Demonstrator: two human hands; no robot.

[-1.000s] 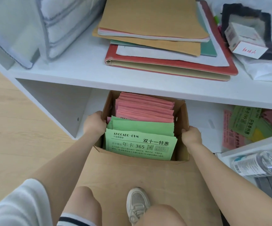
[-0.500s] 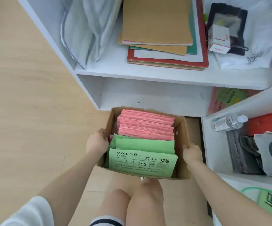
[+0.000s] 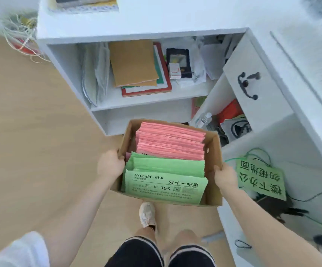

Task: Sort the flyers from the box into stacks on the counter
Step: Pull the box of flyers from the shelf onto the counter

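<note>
The box (image 3: 170, 160) of flyers (image 3: 166, 182) is gripped between both hands (image 3: 110, 166), below the probably blurred counter (image 3: 175, 14) ahead.

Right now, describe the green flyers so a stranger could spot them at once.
Find the cardboard box held between the left hand and right hand. The green flyers fill its near end. Unlike the pink flyers behind, the front one shows black print.

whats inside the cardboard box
The cardboard box holds green flyers in front and pink flyers behind, packed upright. Whatever lies beneath them is covered.
</note>
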